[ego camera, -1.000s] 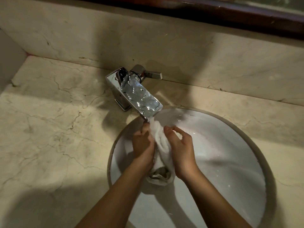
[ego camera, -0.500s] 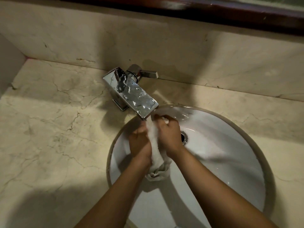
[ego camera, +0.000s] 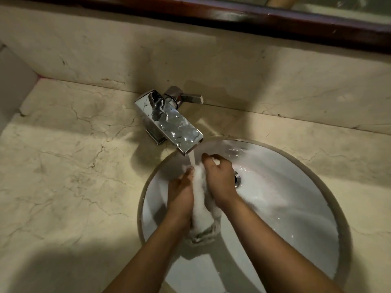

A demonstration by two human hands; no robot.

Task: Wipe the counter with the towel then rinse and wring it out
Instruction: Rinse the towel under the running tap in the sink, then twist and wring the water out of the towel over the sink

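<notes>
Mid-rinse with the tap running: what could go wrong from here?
1. The stream hits the towel high between the left hand and right hand, so water may splash onto the wiped counter.
2. The towel's loose tail hangs low in the sink and may miss the rinse.

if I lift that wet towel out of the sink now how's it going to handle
Likely floppy: the towel sags in a bunch below both hands. Probably heavy for its size and dripping, since the faucet stream runs onto it. It looks unlikely to slip.
</notes>
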